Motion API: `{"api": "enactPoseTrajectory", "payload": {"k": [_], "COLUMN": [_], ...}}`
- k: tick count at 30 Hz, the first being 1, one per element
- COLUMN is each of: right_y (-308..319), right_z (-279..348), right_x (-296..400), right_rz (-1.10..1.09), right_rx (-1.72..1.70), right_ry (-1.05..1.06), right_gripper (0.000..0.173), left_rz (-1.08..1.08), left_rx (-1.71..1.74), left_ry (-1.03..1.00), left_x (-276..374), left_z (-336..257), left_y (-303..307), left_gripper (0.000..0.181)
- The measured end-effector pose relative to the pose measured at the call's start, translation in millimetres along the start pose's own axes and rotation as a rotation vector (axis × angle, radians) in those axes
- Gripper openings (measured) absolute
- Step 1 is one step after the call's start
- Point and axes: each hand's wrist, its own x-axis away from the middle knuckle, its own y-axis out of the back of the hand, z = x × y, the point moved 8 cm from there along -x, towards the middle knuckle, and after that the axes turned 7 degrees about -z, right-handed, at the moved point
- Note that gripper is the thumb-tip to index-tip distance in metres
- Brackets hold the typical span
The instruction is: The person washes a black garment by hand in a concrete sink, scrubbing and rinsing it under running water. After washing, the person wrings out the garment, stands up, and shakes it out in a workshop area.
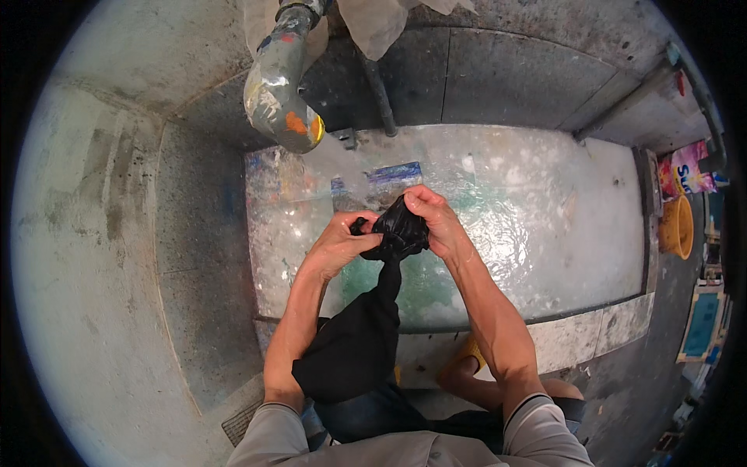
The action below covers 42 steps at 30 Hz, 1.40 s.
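Observation:
Between my two hands is the wet, bunched upper end of a black cloth point(356, 344); its dry-looking wider part hangs down over my left forearm and lap. My left hand point(344, 239) grips the bunched cloth from the left, with a small black twist poking out by its fingers. Thumb and fingers of my right hand point(435, 219) pinch the top right edge of the bunch. Water pours from a paint-stained pipe elbow point(283, 108) at the upper left, onto the wet basin floor beyond my hands.
A low tiled ledge point(589, 333) borders the shallow basin point(601, 233) on my side. A flat piece with a blue edge point(394, 174) lies under the stream. To the right stand a yellow basket point(676, 227), a detergent packet point(686, 171) and a framed screen point(700, 324).

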Motion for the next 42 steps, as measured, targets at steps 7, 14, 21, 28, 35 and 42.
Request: {"api": "enactPoseTrajectory", "payload": {"k": [7,14,21,28,35,42], "right_y": [-18,-55,-59,8,-26,-54], "right_z": [21,24,-14,-1,-1,-4], "right_x": [3,-13,-13,-15,7,17], "right_rz": [-0.174,-0.448,-0.51,-0.721,-0.195,0.154], "right_rx": [0.352,0.811,1.005,0.487,-0.082,-0.75], "right_ry": [0.326,0.61,0.68,0.662,0.062,-0.037], "right_gripper": [0.01,0.013,0.016,0.039,0.028,0.043], "left_rz": [-0.213,-0.454,-0.586,-0.482,-0.591,-0.188], "left_rx": [0.549,0.784,0.548,0.705,0.325,0.744], "left_ry": [-0.027,0.255,0.328,0.242,-0.127,0.415], "left_x": [-8,-21,-6,-16,10,-7], "left_z": [12,43,54,26,-27,64], "left_y": [5,-10,9,7,23,0], "left_gripper": [0.013,0.033,0.041,0.048,0.053,0.065]}}
